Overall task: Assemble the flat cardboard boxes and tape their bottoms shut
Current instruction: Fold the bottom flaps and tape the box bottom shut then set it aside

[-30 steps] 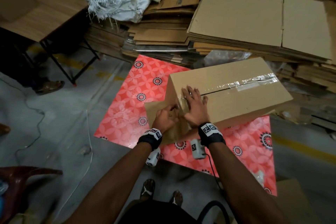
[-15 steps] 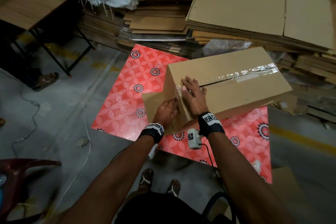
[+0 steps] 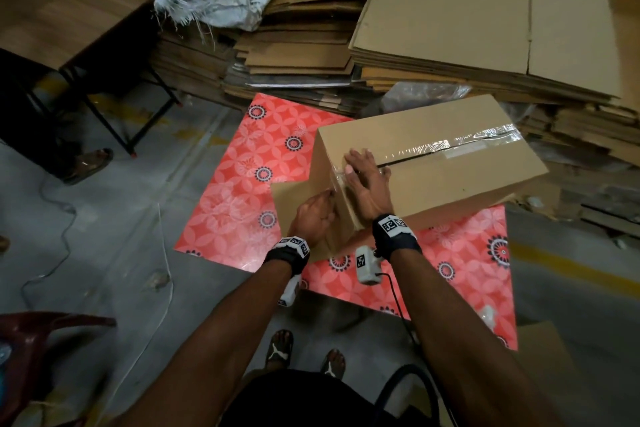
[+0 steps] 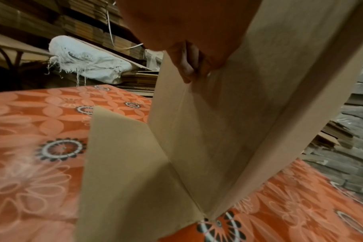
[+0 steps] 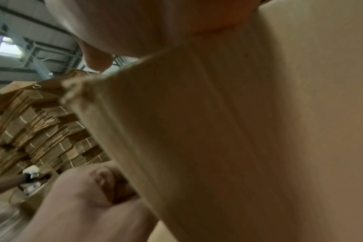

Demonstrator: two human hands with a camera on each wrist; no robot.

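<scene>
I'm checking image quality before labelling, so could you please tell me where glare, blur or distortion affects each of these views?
Head view: glare glints off the clear tape along the cardboard box, and wide-angle bending curves the edges. Left wrist view: the left hand and the red floral mat are soft. Right wrist view: dim, with the right hand a close blur.

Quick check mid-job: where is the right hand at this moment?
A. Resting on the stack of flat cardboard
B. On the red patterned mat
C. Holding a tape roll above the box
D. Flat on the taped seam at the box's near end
D: the right hand lies with straight fingers on the clear tape at the near end of the cardboard box, no roll in its grip.
</scene>
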